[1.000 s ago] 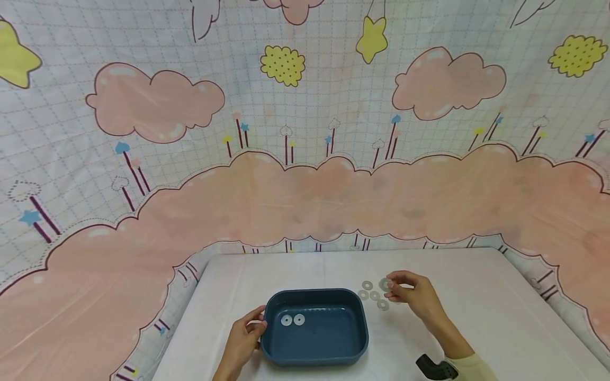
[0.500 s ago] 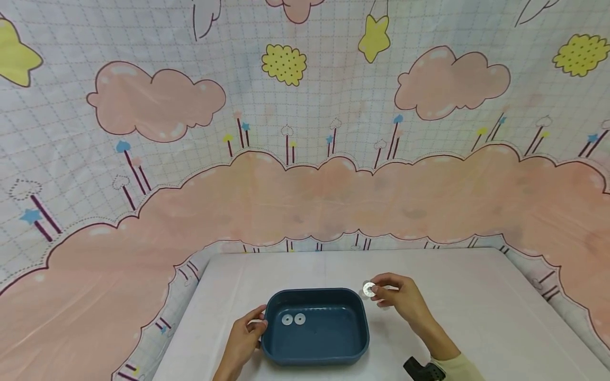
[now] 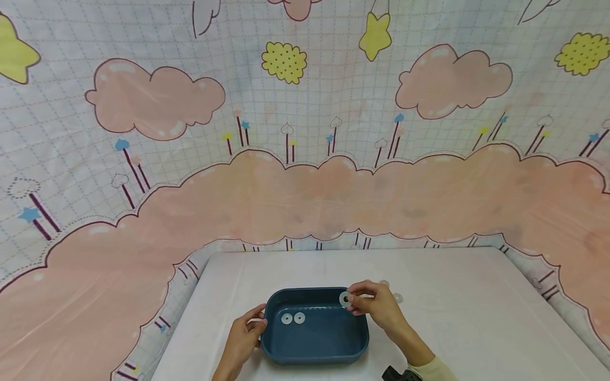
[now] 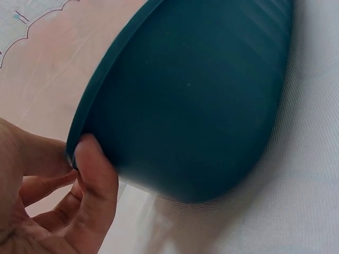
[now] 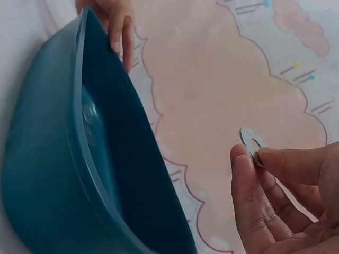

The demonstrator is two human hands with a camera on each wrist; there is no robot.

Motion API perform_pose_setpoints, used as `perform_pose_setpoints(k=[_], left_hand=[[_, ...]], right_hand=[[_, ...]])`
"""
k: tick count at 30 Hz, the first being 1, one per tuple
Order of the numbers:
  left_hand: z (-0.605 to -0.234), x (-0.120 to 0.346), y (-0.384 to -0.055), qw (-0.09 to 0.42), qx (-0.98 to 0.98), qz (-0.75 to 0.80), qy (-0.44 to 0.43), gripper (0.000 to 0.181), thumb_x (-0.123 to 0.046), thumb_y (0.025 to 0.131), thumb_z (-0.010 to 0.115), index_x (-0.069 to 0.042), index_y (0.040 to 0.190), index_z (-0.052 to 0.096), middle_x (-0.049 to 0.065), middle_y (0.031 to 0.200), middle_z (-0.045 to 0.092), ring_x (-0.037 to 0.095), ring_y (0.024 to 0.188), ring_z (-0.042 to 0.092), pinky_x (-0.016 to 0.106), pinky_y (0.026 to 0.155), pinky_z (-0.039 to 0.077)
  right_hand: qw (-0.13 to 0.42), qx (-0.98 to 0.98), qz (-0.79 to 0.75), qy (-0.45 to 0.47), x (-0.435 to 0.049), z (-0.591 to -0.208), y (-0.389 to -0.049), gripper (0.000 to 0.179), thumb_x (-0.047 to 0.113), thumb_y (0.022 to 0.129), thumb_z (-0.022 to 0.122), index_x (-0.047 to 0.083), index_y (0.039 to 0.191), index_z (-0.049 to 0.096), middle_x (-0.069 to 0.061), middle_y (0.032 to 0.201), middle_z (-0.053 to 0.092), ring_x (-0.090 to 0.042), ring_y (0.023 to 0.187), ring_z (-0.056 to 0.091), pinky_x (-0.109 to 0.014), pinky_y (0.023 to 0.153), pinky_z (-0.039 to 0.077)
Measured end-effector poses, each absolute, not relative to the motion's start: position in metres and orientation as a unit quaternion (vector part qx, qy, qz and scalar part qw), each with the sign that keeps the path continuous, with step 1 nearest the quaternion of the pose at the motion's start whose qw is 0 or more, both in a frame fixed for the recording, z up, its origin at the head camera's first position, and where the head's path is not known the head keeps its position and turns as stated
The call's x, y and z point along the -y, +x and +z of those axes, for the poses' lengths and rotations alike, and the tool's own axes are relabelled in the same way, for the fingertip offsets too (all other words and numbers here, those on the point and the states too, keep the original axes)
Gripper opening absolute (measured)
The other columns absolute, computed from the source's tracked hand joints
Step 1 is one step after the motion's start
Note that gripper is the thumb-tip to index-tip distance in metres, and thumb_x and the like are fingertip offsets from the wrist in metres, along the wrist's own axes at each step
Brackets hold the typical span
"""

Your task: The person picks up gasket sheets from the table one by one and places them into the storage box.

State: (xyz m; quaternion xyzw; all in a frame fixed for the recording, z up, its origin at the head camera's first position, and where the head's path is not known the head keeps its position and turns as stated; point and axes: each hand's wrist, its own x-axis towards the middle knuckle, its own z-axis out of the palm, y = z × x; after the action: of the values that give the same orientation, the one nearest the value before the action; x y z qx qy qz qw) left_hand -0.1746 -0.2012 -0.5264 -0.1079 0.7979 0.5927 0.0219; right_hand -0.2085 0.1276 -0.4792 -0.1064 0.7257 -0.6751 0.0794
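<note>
A deep dark-blue plastic tray (image 3: pixel 319 338) rests on the white-covered table. At its left end my left hand (image 3: pixel 241 339) pinches the rim between thumb and fingers, as the left wrist view shows close up. My right hand (image 3: pixel 380 308) holds one flat metal washer (image 5: pixel 247 138) between thumb and fingertips, over the tray's far right corner. Inside the tray, two washers (image 3: pixel 283 319) lie side by side on the floor, left of the middle. More washers (image 3: pixel 398 298) lie on the table beyond the right hand, which hides part of that group.
White cloth (image 3: pixel 467 307) covers the table. Behind and around it hangs a printed curtain (image 3: pixel 314 201) with pink clouds and stars. A dark band with a black device (image 3: pixel 401 374) is on the right wrist, below a pale yellow sleeve (image 3: pixel 434 370).
My right hand has carried a washer leftward from the group on the table to above the tray's right corner. The left hand and the tray stay in place.
</note>
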Motion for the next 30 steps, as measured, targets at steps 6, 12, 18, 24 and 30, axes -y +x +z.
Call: perform_pose_setpoints(k=[6, 12, 18, 24, 30], left_hand=[[-0.526, 0.201, -0.175, 0.021, -0.797, 0.594, -0.108, 0.046, -0.003, 0.093, 0.059, -0.003, 0.139, 0.054, 0.013, 0.116, 0.052, 0.014, 0.080, 0.057, 0.028, 0.051, 0.047], [-0.526, 0.201, -0.175, 0.022, -0.800, 0.589, -0.112, 0.046, -0.004, 0.094, 0.060, -0.003, 0.140, 0.053, 0.013, 0.117, 0.053, 0.015, 0.082, 0.057, 0.028, 0.052, 0.048], [-0.527, 0.201, -0.175, 0.021, -0.798, 0.591, -0.113, 0.047, -0.004, 0.093, 0.060, -0.003, 0.139, 0.053, 0.013, 0.116, 0.053, 0.015, 0.082, 0.057, 0.029, 0.051, 0.048], [-0.528, 0.202, -0.175, 0.019, -0.797, 0.592, -0.116, 0.047, -0.003, 0.093, 0.060, -0.003, 0.140, 0.053, 0.013, 0.117, 0.053, 0.015, 0.082, 0.057, 0.029, 0.051, 0.049], [-0.526, 0.201, -0.174, 0.017, -0.800, 0.589, -0.112, 0.046, -0.004, 0.093, 0.060, -0.003, 0.139, 0.053, 0.013, 0.117, 0.053, 0.015, 0.082, 0.058, 0.029, 0.051, 0.048]], right_hand=[[0.097, -0.715, -0.685, -0.105, -0.110, -0.481, -0.206, 0.027, 0.005, 0.089, 0.068, -0.009, 0.112, 0.064, -0.011, 0.093, 0.064, -0.018, 0.076, 0.073, -0.027, 0.069, 0.060], [0.110, -0.713, -0.685, -0.105, -0.091, -0.485, -0.206, 0.023, 0.003, 0.088, 0.068, -0.008, 0.108, 0.066, -0.010, 0.090, 0.065, -0.018, 0.074, 0.073, -0.028, 0.068, 0.060], [0.124, -0.700, -0.695, -0.105, -0.072, -0.489, -0.209, 0.021, -0.001, 0.088, 0.067, -0.010, 0.106, 0.066, -0.009, 0.088, 0.065, -0.017, 0.071, 0.073, -0.029, 0.066, 0.060], [0.148, -0.684, -0.707, -0.101, -0.053, -0.489, -0.210, 0.020, -0.002, 0.087, 0.067, -0.011, 0.105, 0.066, -0.011, 0.089, 0.066, -0.019, 0.072, 0.073, -0.028, 0.066, 0.060], [0.162, -0.681, -0.708, -0.099, -0.037, -0.491, -0.212, 0.020, -0.004, 0.086, 0.066, -0.010, 0.105, 0.067, -0.011, 0.085, 0.069, -0.016, 0.070, 0.073, -0.027, 0.065, 0.060]])
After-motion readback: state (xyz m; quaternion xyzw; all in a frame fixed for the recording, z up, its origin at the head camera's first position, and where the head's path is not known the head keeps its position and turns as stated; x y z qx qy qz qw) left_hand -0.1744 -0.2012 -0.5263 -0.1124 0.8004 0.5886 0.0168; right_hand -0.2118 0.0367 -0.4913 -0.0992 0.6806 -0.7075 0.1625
